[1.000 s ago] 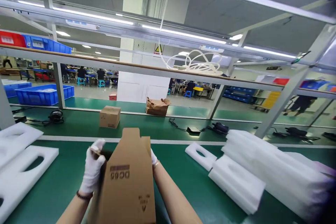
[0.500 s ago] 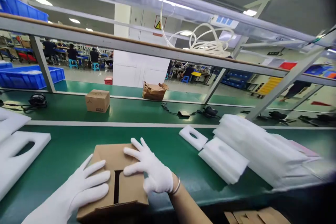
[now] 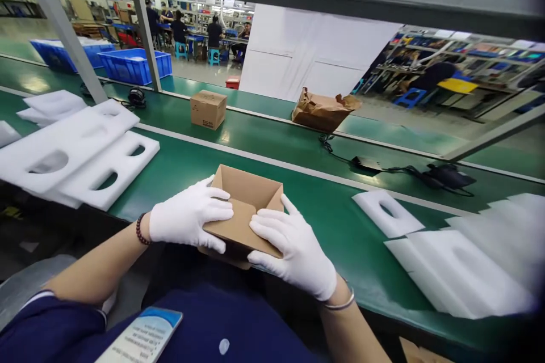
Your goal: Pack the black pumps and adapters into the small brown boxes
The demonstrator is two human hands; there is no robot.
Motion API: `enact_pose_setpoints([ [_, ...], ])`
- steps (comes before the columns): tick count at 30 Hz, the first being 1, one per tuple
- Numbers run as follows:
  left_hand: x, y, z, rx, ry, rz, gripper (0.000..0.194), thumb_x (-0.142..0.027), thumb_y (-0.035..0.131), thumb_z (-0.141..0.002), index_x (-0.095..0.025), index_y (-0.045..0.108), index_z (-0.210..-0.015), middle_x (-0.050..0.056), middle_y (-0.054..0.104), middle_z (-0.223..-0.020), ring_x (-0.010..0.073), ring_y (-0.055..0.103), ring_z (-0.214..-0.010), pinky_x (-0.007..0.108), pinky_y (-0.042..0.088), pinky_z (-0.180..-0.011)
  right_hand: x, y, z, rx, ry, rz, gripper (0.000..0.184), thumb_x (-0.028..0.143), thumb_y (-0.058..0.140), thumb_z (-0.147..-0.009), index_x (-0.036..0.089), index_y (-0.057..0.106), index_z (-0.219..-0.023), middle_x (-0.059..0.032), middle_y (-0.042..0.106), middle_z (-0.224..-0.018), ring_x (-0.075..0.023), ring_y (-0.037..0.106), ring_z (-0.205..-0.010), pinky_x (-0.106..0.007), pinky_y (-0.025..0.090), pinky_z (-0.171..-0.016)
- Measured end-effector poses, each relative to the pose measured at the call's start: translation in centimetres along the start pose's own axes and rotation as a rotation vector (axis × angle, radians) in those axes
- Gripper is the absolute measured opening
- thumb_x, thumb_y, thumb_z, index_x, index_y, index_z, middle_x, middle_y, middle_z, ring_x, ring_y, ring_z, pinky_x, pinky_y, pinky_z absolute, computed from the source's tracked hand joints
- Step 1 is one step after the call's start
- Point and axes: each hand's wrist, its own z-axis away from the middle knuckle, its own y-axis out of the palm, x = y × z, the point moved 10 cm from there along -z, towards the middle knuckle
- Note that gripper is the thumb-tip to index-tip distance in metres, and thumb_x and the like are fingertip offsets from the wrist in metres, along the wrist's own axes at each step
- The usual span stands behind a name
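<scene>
A small brown cardboard box point(image 3: 247, 195) stands open-topped at the near edge of the green conveyor table point(image 3: 323, 221). Both of my hands wear white gloves. My left hand point(image 3: 191, 220) wraps the box's left side, with its fingers lying on the near flap point(image 3: 236, 229). My right hand point(image 3: 293, 247) presses on the right of that same flap, fingers stretched along it. The inside of the box looks empty as far as it shows.
White foam inserts point(image 3: 76, 153) with cut-outs lie stacked at the left, and more foam pieces point(image 3: 455, 261) at the right. On the far belt stand a closed small carton point(image 3: 208, 109), a crumpled brown bag point(image 3: 323, 110) and black cables point(image 3: 409, 170). Blue bins point(image 3: 131, 65) and seated workers are beyond.
The box was held upright in the air, then lay flat under my spread hands; now it stands open side up at the table edge, gripped by both hands. The camera has tilted down.
</scene>
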Motion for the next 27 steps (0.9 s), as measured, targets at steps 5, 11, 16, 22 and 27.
enact_pose_setpoints([
  [5,0.6,-1.0,0.6,-0.072,-0.007,0.041,0.056,-0.06,0.064,-0.085,-0.016,0.066,-0.119,0.017,0.066,-0.124,0.0334,0.056,-0.125,0.053,0.041,-0.11,-2.6,1.1,2.6,-0.145,0.175,-0.175,0.055,0.059,0.062,-0.09,0.027,0.056,-0.135,-0.0118,0.058,-0.138,-0.0325,0.048,-0.134,-0.061,0.016,-0.12],
  [11,9.8,-0.4,10.2,-0.462,-0.417,0.337,0.068,-0.06,0.065,-0.084,-0.022,0.055,-0.14,0.012,0.047,-0.151,0.035,0.042,-0.141,0.049,0.034,-0.119,-9.3,12.3,11.0,-0.279,0.757,-0.983,0.093,0.076,0.048,-0.088,0.03,0.01,-0.16,-0.013,0.027,-0.161,-0.0302,0.034,-0.145,-0.055,0.036,-0.113],
  [16,18.3,5.0,16.6,-0.723,-0.759,0.597,0.087,-0.078,0.053,-0.08,-0.009,0.06,-0.132,0.019,0.064,-0.13,0.0397,0.058,-0.124,0.048,0.049,-0.106,-12.9,14.1,9.1,-0.343,1.02,-0.611,0.054,0.059,0.053,-0.086,0.016,0.063,-0.117,-0.0161,0.07,-0.116,-0.0298,0.067,-0.108,-0.042,0.056,-0.092],
  [22,15.8,-3.2,12.4,-0.934,-0.775,-0.04,0.075,-0.067,0.06,-0.082,-0.019,0.049,-0.14,0.014,0.058,-0.137,0.0323,0.056,-0.126,0.047,0.041,-0.112,-15.3,7.1,2.3,-0.289,0.832,-0.032,0.028,0.045,0.048,-0.079,0.021,0.061,-0.073,-0.0086,0.068,-0.068,-0.023,0.064,-0.063,-0.03,0.048,-0.058],
  [27,14.9,-6.3,0.8,-0.36,-0.644,-0.304,0.032,-0.041,0.052,-0.092,-0.018,0.067,-0.109,0.014,0.069,-0.106,0.0331,0.063,-0.103,0.046,0.049,-0.093,-13.2,-1.0,-5.7,-0.207,0.417,0.396,0.04,0.043,0.048,-0.093,0.02,0.063,-0.065,-0.004,0.059,-0.058,-0.0161,0.055,-0.057,-0.027,0.035,-0.056],
])
